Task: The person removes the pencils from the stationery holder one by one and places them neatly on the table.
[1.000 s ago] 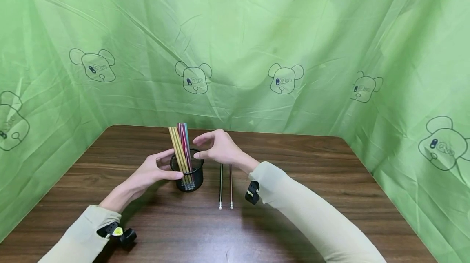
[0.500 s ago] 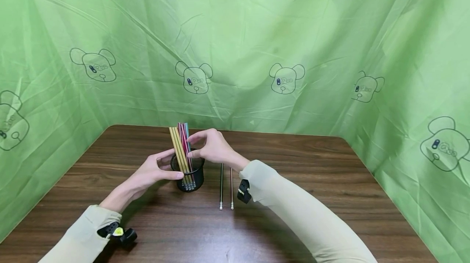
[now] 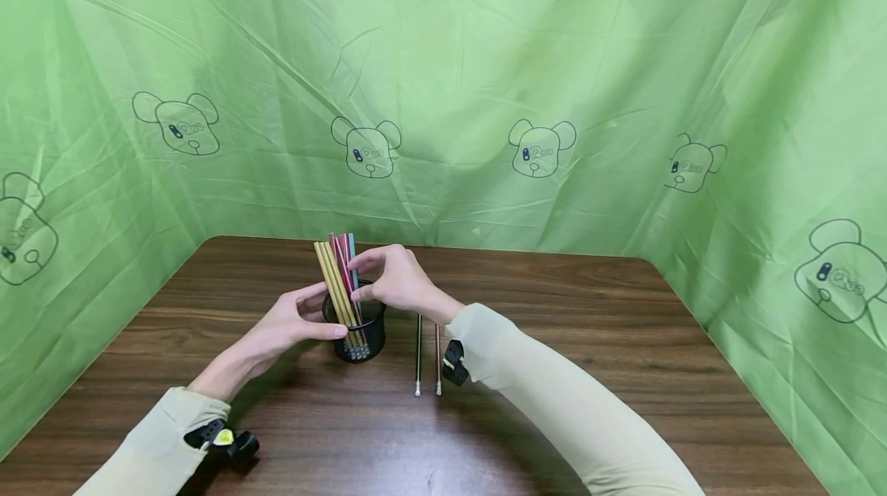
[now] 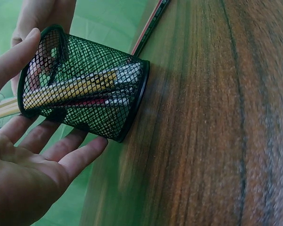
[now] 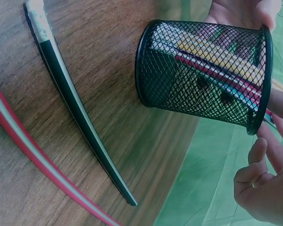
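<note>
A black mesh pencil holder point(image 3: 375, 336) stands on the table near its back left. My left hand point(image 3: 286, 321) grips it, thumb at the rim; in the left wrist view the other fingers lie along the mesh wall point(image 4: 96, 52). Inside lean several pencils, eraser ends down: yellow pencils point(image 3: 333, 273) on the left, then pinkish-red ones point(image 3: 340, 249) and a blue one point(image 3: 352, 244). My right hand point(image 3: 407, 282) reaches over the rim, its thumb and fingers pinching at the red and blue pencils. Seen from the right wrist, the holder partly hides those fingertips.
Right of the holder, a black pencil point(image 3: 418, 357) and a red pencil point(image 3: 438, 361) lie side by side on the wooden table point(image 3: 333, 442), eraser ends toward me. A green curtain point(image 3: 450, 57) printed with bear heads encloses the table's back and sides.
My right hand has moved left from beside the pencils onto them. The pencils' tops have shifted slightly left. My left hand keeps its place on the holder.
</note>
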Available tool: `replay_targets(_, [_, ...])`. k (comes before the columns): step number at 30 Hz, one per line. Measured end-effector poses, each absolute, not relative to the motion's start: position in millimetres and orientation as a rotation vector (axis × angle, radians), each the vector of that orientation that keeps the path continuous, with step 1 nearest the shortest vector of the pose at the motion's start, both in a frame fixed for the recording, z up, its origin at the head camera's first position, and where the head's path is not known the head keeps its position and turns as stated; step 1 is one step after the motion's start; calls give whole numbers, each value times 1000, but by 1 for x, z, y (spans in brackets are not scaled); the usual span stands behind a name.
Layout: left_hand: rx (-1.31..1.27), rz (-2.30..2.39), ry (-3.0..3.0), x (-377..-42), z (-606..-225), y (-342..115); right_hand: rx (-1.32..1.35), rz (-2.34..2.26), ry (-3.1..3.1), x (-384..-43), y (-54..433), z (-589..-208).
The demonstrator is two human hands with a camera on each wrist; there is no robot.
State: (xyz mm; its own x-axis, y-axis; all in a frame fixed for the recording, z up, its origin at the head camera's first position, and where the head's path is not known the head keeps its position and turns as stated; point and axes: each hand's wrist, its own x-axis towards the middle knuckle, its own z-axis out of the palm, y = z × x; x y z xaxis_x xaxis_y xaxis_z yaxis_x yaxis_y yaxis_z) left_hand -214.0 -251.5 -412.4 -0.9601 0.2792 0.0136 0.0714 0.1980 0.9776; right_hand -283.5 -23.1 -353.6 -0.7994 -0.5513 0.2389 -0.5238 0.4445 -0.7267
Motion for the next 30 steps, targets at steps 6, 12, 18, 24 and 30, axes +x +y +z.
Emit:
replay_targets(6, [345,1863,2290,-214,-412,-251,-958,-1334,2644,-283,-21,-355])
replay_targets(12, [346,1857,2303,-213,-411,-251,-964,-1352,2622,-284,-21,-360])
replay_targets(18, [353,1875,2278,-214,-413,-251,-974,-1440,2582,-285,-23,-366])
replay_targets(24, [350,1885,2271,-213,-414,-251,-988,-1505,2620,-286,-22,-367])
replay_targets(30, [336,1871,2286,-214,-414,-252,-965,-1600,2685,-287,-21,-365])
